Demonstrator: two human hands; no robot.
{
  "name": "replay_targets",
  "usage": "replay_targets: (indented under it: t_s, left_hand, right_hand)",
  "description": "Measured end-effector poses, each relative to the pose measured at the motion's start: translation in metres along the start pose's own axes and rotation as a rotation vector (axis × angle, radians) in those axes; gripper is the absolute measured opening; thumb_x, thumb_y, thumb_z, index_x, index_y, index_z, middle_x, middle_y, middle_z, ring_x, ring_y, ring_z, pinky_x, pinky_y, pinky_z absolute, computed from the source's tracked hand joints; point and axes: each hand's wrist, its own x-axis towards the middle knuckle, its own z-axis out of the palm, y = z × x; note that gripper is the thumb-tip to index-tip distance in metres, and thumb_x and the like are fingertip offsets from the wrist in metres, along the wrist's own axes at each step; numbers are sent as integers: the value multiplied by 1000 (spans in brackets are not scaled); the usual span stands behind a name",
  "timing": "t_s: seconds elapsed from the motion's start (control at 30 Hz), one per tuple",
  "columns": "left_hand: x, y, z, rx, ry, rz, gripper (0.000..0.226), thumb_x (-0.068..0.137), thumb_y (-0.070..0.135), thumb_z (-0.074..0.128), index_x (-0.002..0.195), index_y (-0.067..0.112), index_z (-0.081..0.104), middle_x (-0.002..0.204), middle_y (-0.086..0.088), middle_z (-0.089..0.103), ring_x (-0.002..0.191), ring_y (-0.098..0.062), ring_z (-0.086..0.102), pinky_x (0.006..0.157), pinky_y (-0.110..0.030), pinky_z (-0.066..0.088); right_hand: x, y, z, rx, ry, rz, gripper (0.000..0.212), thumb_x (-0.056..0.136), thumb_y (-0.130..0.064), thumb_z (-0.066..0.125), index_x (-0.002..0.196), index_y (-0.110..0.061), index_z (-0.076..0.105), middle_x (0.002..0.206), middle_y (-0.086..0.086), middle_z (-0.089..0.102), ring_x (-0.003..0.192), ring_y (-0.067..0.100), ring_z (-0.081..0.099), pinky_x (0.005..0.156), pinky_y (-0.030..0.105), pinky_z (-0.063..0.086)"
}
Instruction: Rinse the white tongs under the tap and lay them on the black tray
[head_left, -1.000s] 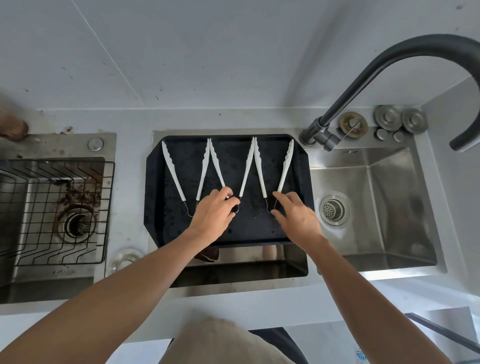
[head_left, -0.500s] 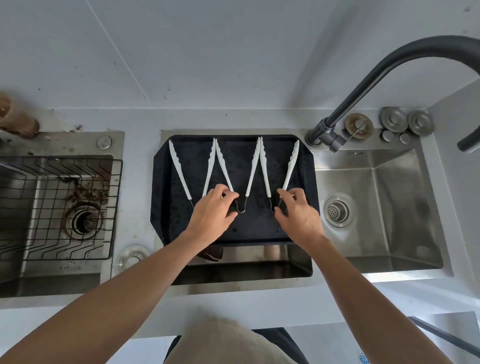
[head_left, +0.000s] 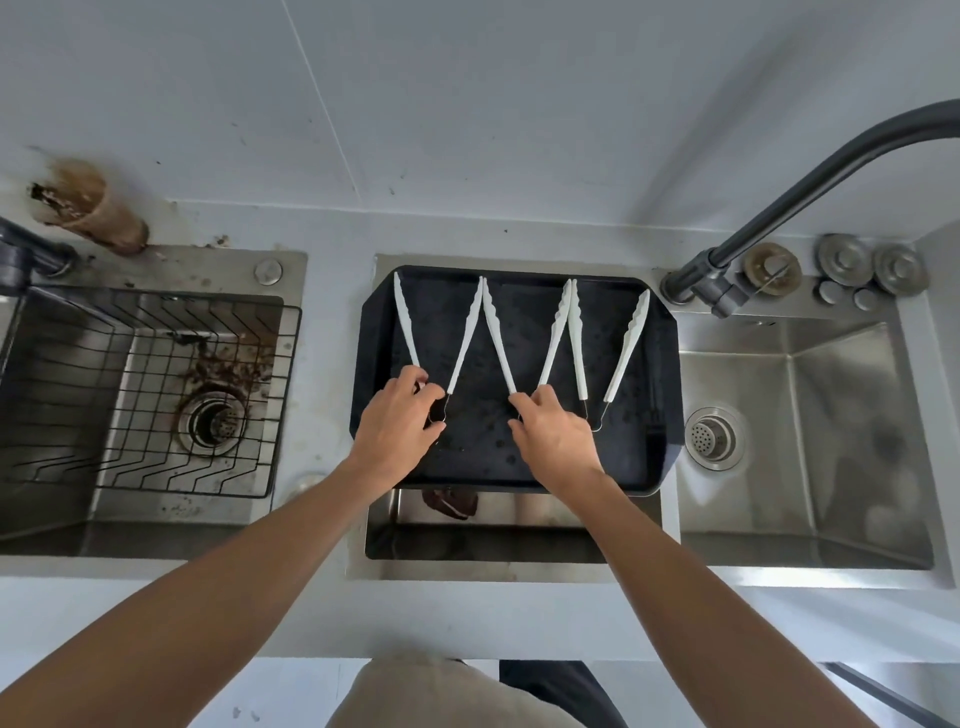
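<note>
Left hand (head_left: 395, 418): fingers curled at the wire hinge of the left tongs (head_left: 460, 338); true hold unclear.
Right hand (head_left: 553, 436): fingertips on the middle tongs (head_left: 498, 340) hinge, grip hidden.
Axis: arms ran away from both hands, fanned open.
Right tongs (head_left: 626, 343): untouched, nearer the right hand.
Place: all on the black tray (head_left: 660, 395).

Three white tongs (head_left: 524, 340) lie splayed open in V shapes, side by side on the black tray (head_left: 657, 374).
</note>
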Motion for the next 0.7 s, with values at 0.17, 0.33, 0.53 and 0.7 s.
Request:
replay_targets:
  t_s: [0.17,0.33,0.53,0.7]
  left_hand:
    - [-4,-7,2,-55,-14,56,13,85,14,84,92,5,78,130,-14,60,98,-27,71,82,-36,62]
    - [-3,-12,2,-53,-10,80,14,84,16,85,90,6,77,129,-15,61,98,-28,71,79,-37,62]
    - [5,-6,-8,72,-12,60,41,85,38,83,115,11,75,130,-15,64,107,-31,70,90,-44,58]
    - [16,7,-31,158,-78,27,66,97,58,57,147,15,55,157,-17,46,146,-33,44,113,-52,42]
  right_hand:
    - [-2,-3,4,15,20,22,31,105,-12,57,135,-10,55,120,9,49,74,25,59,63,36,53]
    - [-7,-4,3,48,36,27,33,105,-14,55,138,-8,54,128,11,47,84,27,63,69,40,59]
    - [-11,-9,-4,113,136,46,33,104,-33,57,128,-11,64,125,5,58,106,24,61,78,43,60]
    - [-7,-18,-24,141,91,106,53,104,-50,51,143,-16,60,150,10,56,145,34,43,121,49,31]
